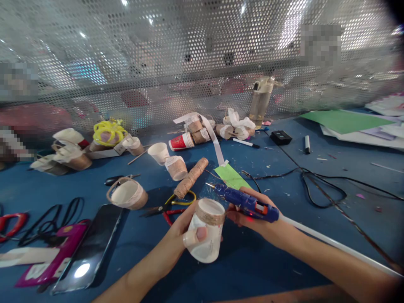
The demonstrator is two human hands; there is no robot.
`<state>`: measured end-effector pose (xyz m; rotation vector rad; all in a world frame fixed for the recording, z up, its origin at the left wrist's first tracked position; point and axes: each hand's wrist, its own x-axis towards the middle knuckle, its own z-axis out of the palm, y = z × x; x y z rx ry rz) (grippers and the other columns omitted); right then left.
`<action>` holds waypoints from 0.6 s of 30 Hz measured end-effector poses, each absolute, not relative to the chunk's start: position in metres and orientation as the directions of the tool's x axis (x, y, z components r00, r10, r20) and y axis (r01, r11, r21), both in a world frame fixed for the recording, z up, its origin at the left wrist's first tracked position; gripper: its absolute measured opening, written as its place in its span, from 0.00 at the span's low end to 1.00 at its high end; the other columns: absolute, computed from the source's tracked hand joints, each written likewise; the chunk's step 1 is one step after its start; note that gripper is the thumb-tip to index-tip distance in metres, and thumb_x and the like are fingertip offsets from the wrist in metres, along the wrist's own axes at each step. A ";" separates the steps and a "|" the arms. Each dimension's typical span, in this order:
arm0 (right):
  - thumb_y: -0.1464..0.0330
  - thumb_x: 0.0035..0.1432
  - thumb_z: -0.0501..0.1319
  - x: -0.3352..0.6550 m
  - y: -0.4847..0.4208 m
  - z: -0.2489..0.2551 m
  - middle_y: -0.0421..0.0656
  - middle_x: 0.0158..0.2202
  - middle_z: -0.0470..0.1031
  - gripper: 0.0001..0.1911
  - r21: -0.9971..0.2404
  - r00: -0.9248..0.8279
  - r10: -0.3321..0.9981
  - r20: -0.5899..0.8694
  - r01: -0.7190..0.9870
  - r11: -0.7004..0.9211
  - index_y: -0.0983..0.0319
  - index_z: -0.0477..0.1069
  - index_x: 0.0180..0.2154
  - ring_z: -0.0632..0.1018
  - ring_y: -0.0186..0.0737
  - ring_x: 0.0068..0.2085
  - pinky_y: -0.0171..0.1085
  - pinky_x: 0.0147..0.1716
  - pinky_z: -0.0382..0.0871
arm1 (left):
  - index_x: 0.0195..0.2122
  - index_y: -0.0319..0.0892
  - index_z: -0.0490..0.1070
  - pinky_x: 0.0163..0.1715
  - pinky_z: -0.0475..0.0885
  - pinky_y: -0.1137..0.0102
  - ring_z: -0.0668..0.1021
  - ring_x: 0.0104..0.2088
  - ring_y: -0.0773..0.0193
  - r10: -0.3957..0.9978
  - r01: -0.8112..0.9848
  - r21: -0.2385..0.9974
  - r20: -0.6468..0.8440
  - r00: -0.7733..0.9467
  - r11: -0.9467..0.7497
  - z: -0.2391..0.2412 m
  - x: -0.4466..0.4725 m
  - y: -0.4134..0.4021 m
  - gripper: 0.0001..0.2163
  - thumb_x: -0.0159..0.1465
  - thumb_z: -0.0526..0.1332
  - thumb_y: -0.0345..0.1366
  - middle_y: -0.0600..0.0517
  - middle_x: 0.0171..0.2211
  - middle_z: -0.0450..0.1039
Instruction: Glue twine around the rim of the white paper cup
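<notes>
On the left I see a purple thing [67,242] with a white patch [34,271], too blurry to read. Beside it lies a black phone [96,237] with a bright white spot. My left hand [179,235] holds a white paper cup [210,246], with brown string [210,217] around its top end; the marks on its side are too tiny to read. Just right of it, my right hand [257,226] is wrapped around a blue glue gun [236,198]. The table [255,263] is blue and has bits on it. Behind stands a metal screen [202,54] full of holes.
</notes>
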<state>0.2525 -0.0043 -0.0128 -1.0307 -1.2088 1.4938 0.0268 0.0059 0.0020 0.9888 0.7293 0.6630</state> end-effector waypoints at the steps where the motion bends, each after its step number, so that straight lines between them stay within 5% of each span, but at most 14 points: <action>1: 0.67 0.52 0.69 0.253 -0.004 -0.013 0.38 0.31 0.73 0.12 -0.985 -0.223 0.973 -0.053 -0.148 -0.087 0.62 0.67 0.33 0.73 0.31 0.30 0.32 0.30 0.68 | 0.52 0.44 0.69 0.36 0.72 0.65 0.78 0.39 0.53 0.772 -0.161 0.903 -0.235 0.590 0.398 0.002 0.027 0.006 0.26 0.54 0.69 0.47 0.46 0.42 0.76; 18: 0.67 0.53 0.68 0.255 -0.004 -0.013 0.37 0.31 0.71 0.10 -0.991 -0.247 0.968 -0.030 -0.117 -0.060 0.61 0.69 0.34 0.72 0.32 0.30 0.33 0.30 0.67 | 0.51 0.44 0.70 0.35 0.71 0.67 0.78 0.38 0.55 0.765 -0.154 0.905 -0.233 0.600 0.397 0.002 0.027 0.006 0.24 0.55 0.68 0.46 0.46 0.42 0.75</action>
